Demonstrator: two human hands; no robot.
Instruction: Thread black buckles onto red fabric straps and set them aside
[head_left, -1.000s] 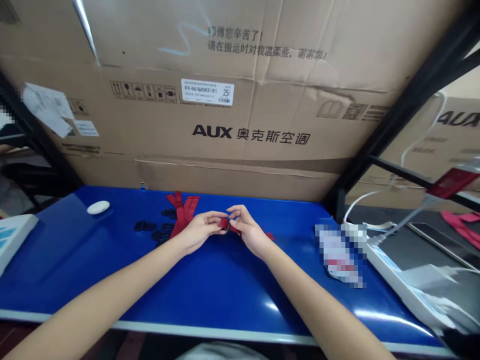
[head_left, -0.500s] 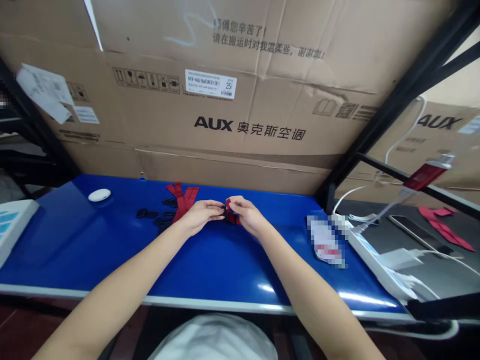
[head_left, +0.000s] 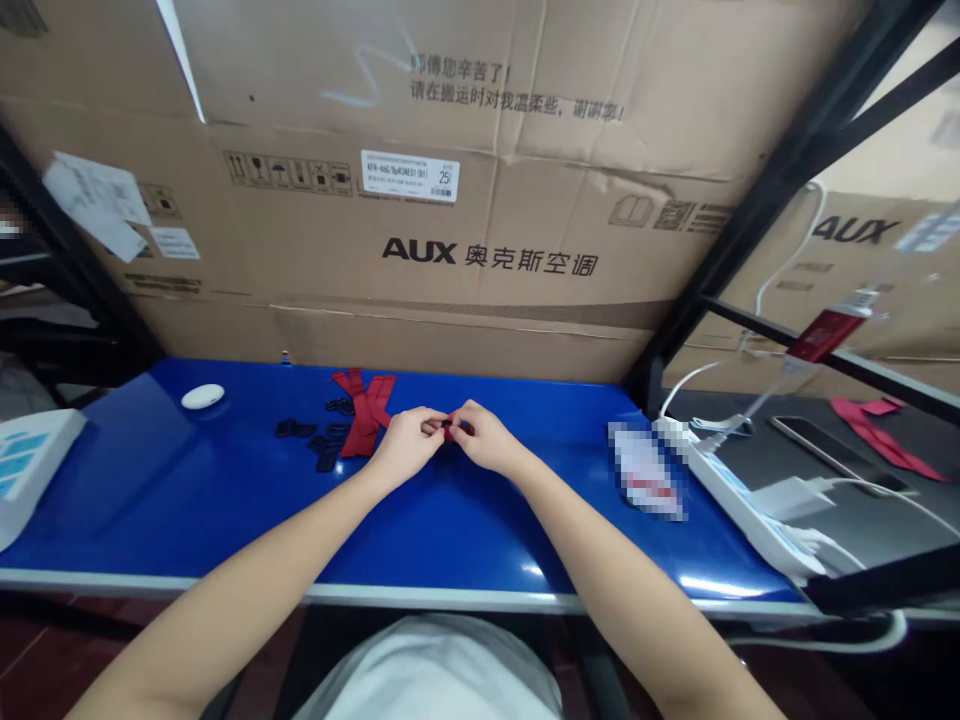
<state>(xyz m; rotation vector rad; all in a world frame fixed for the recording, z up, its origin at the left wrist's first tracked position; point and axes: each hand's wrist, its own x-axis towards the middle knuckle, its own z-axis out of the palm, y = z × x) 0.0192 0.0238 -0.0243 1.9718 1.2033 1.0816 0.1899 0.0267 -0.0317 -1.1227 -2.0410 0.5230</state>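
Observation:
My left hand [head_left: 409,441] and my right hand [head_left: 487,438] meet over the middle of the blue tabletop, fingertips almost touching. Both are closed in a pinch. Between them shows a short red webbing strap [head_left: 450,430] with a small black plastic piece, apparently a buckle, on my left hand's side; the fingers hide most of both. Left of my left hand lie more red straps [head_left: 364,412], crossed over each other. Beside those straps are several black plastic buckles [head_left: 327,446], loose on the table.
A white oval object [head_left: 202,397] lies at the back left, with a white device [head_left: 37,470] at the left edge. On the right are a blurred-out packet [head_left: 646,470], a white power strip [head_left: 739,500] with cables, and a phone [head_left: 832,452]. A large cardboard box [head_left: 450,330] stands behind.
My hands have drawn closer together and the fingers now cover more of the strap and black piece. The view has shifted slightly.

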